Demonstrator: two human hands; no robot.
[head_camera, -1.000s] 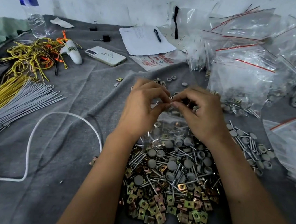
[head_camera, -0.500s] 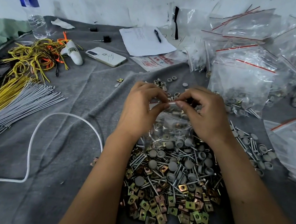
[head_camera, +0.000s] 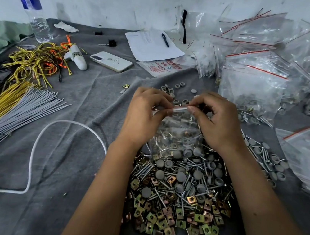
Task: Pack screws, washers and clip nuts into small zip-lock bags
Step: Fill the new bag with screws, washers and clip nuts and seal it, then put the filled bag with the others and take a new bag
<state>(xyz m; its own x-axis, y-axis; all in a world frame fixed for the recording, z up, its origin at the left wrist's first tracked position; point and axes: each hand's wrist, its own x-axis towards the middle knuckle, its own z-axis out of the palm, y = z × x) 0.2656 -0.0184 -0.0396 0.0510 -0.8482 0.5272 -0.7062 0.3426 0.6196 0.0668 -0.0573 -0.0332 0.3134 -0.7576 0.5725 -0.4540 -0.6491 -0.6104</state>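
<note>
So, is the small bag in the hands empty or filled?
Filled. Through the clear zip-lock bag screws and grey washers show. The left hand and right hand pinch its top strip; whether it is sealed, cannot tell.

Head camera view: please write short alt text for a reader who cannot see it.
Two hands, left and right, pinch the red-striped top edge of a small clear zip-lock bag holding hardware, above a pile of silver screws, grey round washers and brass-coloured square clip nuts on a grey cloth.
</note>
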